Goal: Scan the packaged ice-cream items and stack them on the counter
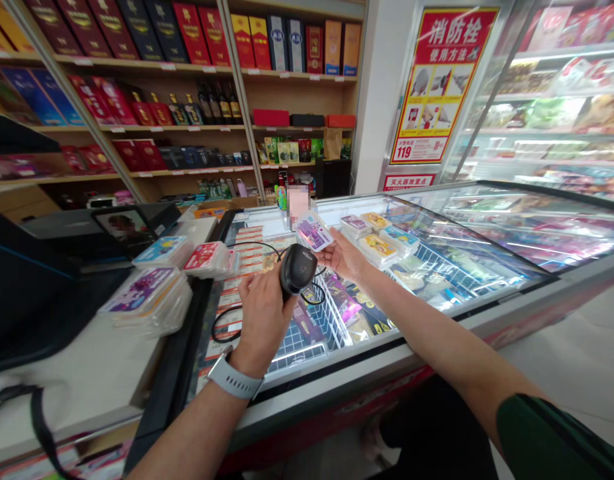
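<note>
My left hand, with a grey watch band at the wrist, is wrapped round a black handheld scanner above the glass freezer top. Just beyond the scanner, my right hand holds a flat purple-and-white package by its near edge, tilted. A coiled black cable loops beside my left hand. To the right of the package, several similar packs lie in small stacks on the glass. More stacks stand at the left, one with a purple top, one red and one blue.
The chest freezer stretches across to the right, with wire baskets under its glass. On the left are a counter, a dark screen device and a black strap. Shelves of boxes and bottles stand behind.
</note>
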A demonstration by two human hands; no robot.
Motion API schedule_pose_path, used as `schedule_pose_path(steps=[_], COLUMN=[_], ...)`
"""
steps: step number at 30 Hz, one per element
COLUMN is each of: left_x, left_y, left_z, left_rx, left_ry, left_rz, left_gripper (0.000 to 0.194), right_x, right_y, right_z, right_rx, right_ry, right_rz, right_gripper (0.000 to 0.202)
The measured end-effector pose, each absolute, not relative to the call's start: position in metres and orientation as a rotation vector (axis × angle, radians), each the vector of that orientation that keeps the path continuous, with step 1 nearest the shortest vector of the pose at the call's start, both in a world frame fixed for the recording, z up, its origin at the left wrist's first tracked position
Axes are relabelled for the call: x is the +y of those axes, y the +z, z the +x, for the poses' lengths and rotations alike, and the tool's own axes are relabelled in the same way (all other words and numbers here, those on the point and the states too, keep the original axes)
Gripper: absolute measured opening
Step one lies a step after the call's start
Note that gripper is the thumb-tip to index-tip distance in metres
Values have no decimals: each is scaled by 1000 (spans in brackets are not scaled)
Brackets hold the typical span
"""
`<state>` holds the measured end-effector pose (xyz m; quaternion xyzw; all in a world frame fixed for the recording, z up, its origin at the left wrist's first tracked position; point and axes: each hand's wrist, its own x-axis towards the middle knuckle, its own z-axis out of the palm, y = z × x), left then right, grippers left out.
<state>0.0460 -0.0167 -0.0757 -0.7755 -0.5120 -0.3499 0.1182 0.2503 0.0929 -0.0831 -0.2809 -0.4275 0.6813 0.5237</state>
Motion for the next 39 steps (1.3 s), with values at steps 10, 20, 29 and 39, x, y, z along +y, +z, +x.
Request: schedule_pose_path(steps=[10,20,29,39], left_x=[-17,-16,-18,-18], left_y=[-76,-78,-77,-76], left_z=[46,45,46,47], left_rx=[-1534,-1506,-1500,-1532], left_ry=[-1009,-1045,-1062,-1060], left_rz=[-2277,-2299,-2303,-2304], left_gripper=[53,53,52,53], right_x=[91,62,22,19], right_y=[-81,-55,-85,-90], right_z=[250,295,358,351], right_rx=[-1028,-1314,-1549,-1623], right_ry=[1627,599,-705,-835], right_rz=[-683,-1157,-1779,-1828], right_gripper=[49,53,57,49])
